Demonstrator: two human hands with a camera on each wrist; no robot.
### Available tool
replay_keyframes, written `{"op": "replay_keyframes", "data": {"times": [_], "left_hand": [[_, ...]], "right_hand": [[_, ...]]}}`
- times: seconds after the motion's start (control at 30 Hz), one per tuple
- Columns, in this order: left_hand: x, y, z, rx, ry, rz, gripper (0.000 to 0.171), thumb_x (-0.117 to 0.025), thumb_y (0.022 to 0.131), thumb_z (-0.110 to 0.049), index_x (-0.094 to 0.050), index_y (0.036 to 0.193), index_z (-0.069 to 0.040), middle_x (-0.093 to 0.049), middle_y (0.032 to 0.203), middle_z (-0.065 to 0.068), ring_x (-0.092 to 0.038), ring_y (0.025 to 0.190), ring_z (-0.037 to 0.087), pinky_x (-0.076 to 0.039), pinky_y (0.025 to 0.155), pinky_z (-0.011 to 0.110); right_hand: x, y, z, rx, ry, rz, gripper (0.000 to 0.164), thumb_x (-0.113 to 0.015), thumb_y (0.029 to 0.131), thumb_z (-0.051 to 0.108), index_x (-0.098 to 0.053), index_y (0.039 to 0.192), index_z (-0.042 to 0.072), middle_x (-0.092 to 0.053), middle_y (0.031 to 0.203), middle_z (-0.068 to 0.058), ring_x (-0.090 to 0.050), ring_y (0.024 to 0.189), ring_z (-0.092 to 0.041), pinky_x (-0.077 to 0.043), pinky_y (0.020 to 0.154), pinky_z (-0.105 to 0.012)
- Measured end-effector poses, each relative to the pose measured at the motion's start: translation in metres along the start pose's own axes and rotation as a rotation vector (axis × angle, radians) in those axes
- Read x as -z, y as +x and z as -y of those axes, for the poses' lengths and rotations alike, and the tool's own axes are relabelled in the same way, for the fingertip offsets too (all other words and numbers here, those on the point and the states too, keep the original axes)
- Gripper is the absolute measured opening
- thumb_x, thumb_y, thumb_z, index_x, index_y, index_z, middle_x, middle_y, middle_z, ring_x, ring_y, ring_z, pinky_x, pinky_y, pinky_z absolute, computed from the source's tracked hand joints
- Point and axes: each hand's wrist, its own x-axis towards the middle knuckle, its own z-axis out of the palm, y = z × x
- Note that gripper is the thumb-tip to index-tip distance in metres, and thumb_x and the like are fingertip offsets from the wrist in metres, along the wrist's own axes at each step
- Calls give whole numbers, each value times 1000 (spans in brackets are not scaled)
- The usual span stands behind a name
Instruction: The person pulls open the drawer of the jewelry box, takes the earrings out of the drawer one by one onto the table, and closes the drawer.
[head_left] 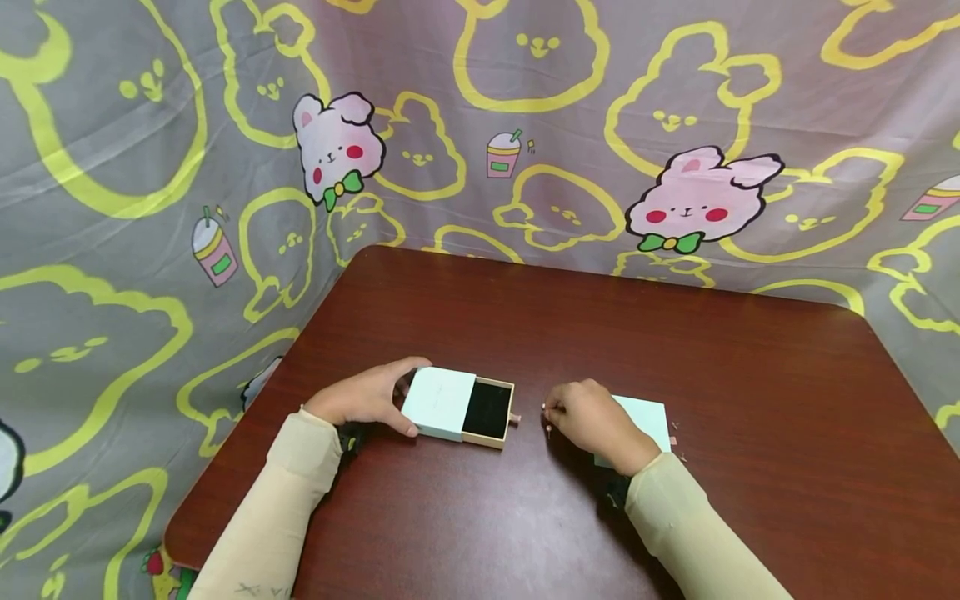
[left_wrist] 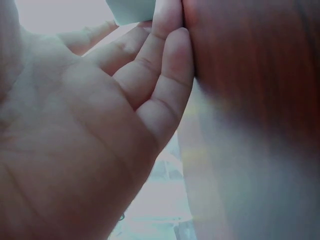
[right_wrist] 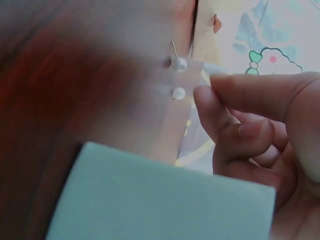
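Note:
A pale mint box sleeve (head_left: 442, 404) lies on the table, its drawer (head_left: 489, 410) slid partly out to the right and showing a black lining. My left hand (head_left: 367, 396) holds the sleeve's left end between thumb and fingers; a corner of the sleeve (left_wrist: 132, 10) shows in the left wrist view. Two pearl stud earrings lie on the table by my right hand (head_left: 588, 421), an upper stud (right_wrist: 180, 64) and a lower stud (right_wrist: 179, 93). Right thumb and index fingertips come close together just beside them; whether they pinch anything is unclear.
A second mint box (head_left: 647, 412) sits partly under the right forearm, with a small pink tab (head_left: 673, 440) on its right side. Several tiny items (head_left: 681, 457) lie beyond it. A patterned curtain (head_left: 540, 167) hangs behind the brown table (head_left: 600, 317).

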Motion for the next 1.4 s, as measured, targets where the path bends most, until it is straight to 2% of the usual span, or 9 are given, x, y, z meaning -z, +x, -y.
{"op": "replay_keyframes", "data": {"times": [0.3,0.63,0.87,1.07,1.4], "left_hand": [[2,1,0,38,-6,15,106,-95,59,-32,-37,145,-13,-52,119,1,-53,97,21,-48,79,36],[4,1,-2,63,-7,17,106,-95,58,-31,-36,145,-13,-52,118,3,-53,97,23,-48,79,37],[6,0,-6,70,-5,19,106,-95,58,-31,-35,144,-13,-52,119,3,-53,98,23,-48,80,37],[4,1,-11,69,-5,33,105,-95,59,-29,-35,144,-13,-52,116,2,-53,97,23,-48,80,37],[1,2,-10,75,-15,49,108,-95,59,-32,-33,146,-14,-52,117,3,-52,96,23,-48,78,37]], "right_hand": [[3,0,1,-52,56,-111,4,-71,87,15,-74,85,17,-67,77,9,-61,70,-10,-50,66,-35],[0,2,8,-59,145,-110,4,-71,88,17,-74,89,15,-66,76,11,-62,69,-7,-51,67,-34],[-4,2,15,-123,235,-99,17,-70,89,20,-72,103,10,-69,82,7,-64,76,-8,-51,72,-35],[-10,0,18,-133,289,-91,19,-68,90,22,-71,105,10,-69,83,9,-65,79,-9,-51,74,-36],[-15,0,19,-140,395,-70,19,-69,90,19,-70,105,7,-66,75,14,-60,66,-2,-50,75,-38]]}}
